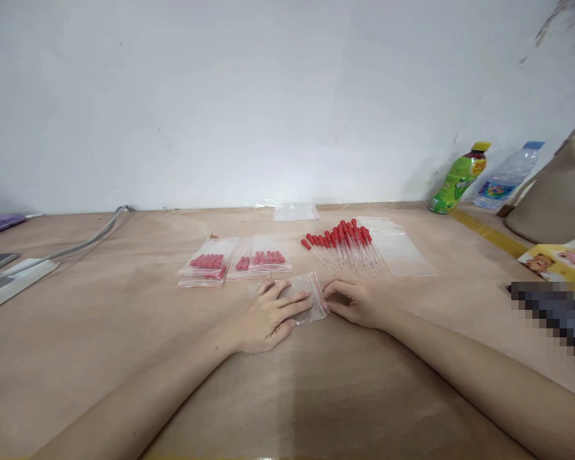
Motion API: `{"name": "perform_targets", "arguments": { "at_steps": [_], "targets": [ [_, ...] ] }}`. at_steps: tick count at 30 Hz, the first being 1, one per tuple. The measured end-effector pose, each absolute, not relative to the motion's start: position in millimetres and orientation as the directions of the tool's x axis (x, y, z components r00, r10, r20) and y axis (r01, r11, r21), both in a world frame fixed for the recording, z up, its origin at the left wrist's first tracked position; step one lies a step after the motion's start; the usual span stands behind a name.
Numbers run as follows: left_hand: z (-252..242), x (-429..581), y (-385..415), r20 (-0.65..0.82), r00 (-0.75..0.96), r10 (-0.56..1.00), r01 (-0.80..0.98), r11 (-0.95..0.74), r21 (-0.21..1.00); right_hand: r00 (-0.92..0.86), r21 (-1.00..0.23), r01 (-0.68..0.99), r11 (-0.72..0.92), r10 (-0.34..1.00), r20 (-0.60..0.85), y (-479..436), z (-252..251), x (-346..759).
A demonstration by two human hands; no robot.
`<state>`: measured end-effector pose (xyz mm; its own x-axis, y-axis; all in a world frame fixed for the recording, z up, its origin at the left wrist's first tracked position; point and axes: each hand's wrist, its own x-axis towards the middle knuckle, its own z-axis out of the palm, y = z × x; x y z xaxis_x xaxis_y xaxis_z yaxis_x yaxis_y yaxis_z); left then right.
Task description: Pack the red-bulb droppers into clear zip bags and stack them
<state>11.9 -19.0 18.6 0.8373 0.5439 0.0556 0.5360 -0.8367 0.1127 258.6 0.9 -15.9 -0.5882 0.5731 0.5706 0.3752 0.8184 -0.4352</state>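
A small clear zip-lock bag (318, 311) with a red stripe along its opening lies on the table before me. My left hand (268, 314) rests flat over it, fingers spread, covering much of the bag. At the striped end, my right hand (352, 303) has thumb and fingertips pinched on the bag's edge. Just beyond the hands lies a fanned pile of droppers (347, 246) with red rubber bulbs and thin clear tubes. To the left, several filled zip-lock bags (209, 260) hold more red-bulbed droppers, overlapping one another.
A larger clear bag (407, 252) lies right of the pile, and a white packet (296, 212) sits by the wall. At the right stand a green bottle (460, 179), a water bottle (505, 179) and a beige bag (556, 191). A grey cable (100, 233) runs along the left.
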Motion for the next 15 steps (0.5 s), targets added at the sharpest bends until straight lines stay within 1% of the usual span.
{"name": "perform_targets", "arguments": {
  "at_steps": [6,12,15],
  "targets": [
    [17,12,-18,0.056,0.839,0.541,0.533,-0.838,0.116,-0.668,-0.39,0.335,0.858,0.508,0.544,2,-11,262],
    [15,10,-17,0.067,0.843,0.534,0.524,-0.842,0.127,-0.771,-0.31,0.277,0.91,0.403,0.493,-2,-5,264],
    [13,10,-18,0.078,0.83,0.552,0.538,-0.83,0.149,-0.803,-0.307,0.269,0.913,0.389,0.452,-3,-2,263]
  ]
}}
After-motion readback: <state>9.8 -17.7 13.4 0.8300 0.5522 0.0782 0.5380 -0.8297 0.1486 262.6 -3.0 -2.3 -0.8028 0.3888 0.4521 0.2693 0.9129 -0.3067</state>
